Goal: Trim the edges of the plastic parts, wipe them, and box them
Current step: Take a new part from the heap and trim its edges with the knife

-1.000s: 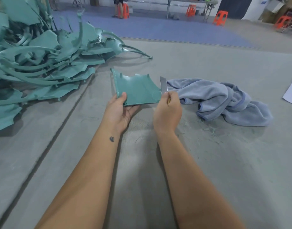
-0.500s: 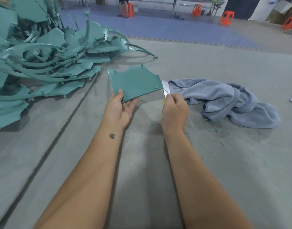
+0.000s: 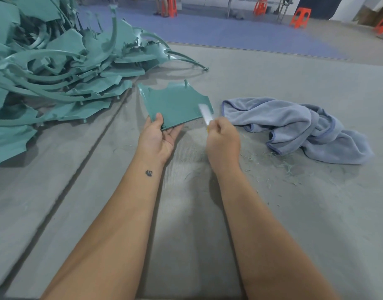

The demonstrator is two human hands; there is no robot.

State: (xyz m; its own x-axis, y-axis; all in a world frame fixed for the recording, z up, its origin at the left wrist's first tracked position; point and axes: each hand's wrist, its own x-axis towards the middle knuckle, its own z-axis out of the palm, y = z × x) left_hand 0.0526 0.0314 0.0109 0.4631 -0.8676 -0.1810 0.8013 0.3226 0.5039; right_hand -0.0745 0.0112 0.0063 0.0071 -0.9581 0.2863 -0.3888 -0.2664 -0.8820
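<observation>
Two hands work: left hand [image 3: 158, 137] grips the plastic part [image 3: 175, 105]; right hand [image 3: 224, 140] clasps a blade [image 3: 204, 112] at its right edge.

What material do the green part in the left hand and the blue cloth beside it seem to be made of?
Green part: seems rigid moulded plastic with a smooth, slightly glossy teal face; it keeps its flat shape held by one corner and has small pegs along the far edge. Blue cloth: looks like soft, matte terry or microfibre; it lies crumpled in folds with a stitched hem.
</observation>
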